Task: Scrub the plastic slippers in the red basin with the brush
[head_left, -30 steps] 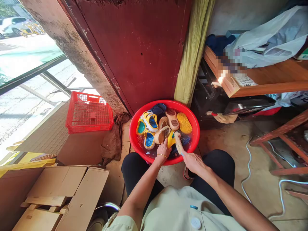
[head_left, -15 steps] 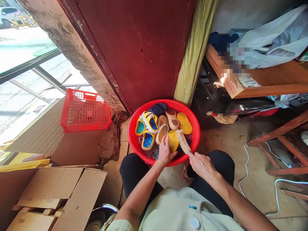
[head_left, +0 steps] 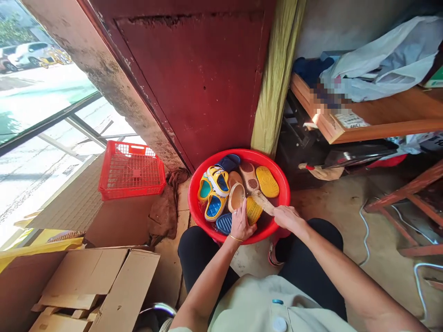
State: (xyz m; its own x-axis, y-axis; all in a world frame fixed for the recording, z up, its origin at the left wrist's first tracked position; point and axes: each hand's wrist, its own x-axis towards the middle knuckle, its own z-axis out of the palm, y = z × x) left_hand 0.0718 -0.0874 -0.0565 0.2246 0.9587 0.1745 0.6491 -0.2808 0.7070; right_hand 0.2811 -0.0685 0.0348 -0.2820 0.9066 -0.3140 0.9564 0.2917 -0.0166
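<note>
A red basin (head_left: pixel 193 203) between my knees holds water and several shoes. My left hand (head_left: pixel 241 226) grips a yellow shoe (head_left: pixel 254 212), its ridged sole turned up. In my right hand (head_left: pixel 288 217) is a scrubbing brush (head_left: pixel 262 203), its pale bristles against that sole. A tan shoe (head_left: pixel 236 196) lies just beyond my left fingers. Left of them are a yellow-and-blue clog (head_left: pixel 215 207) and a blue ridged sole (head_left: pixel 224 223). Another yellow sole (head_left: pixel 267 181) and a tan sole (head_left: pixel 249 175) lie at the far right of the basin.
A red plastic crate (head_left: pixel 133 170) stands on cardboard at the left, beside a brown cloth (head_left: pixel 162 214). An open cardboard box (head_left: pixel 83 272) is nearer. A dark red door (head_left: pixel 197 87) rises behind the basin. At the right are a wooden shelf (head_left: pixel 387 115) and a white cable (head_left: pixel 364 235).
The brush has moved slightly down along the yellow sole, with my right hand shifting up a little. The blue ridged sole now shows beside my left hand. The view has tilted up slightly.
</note>
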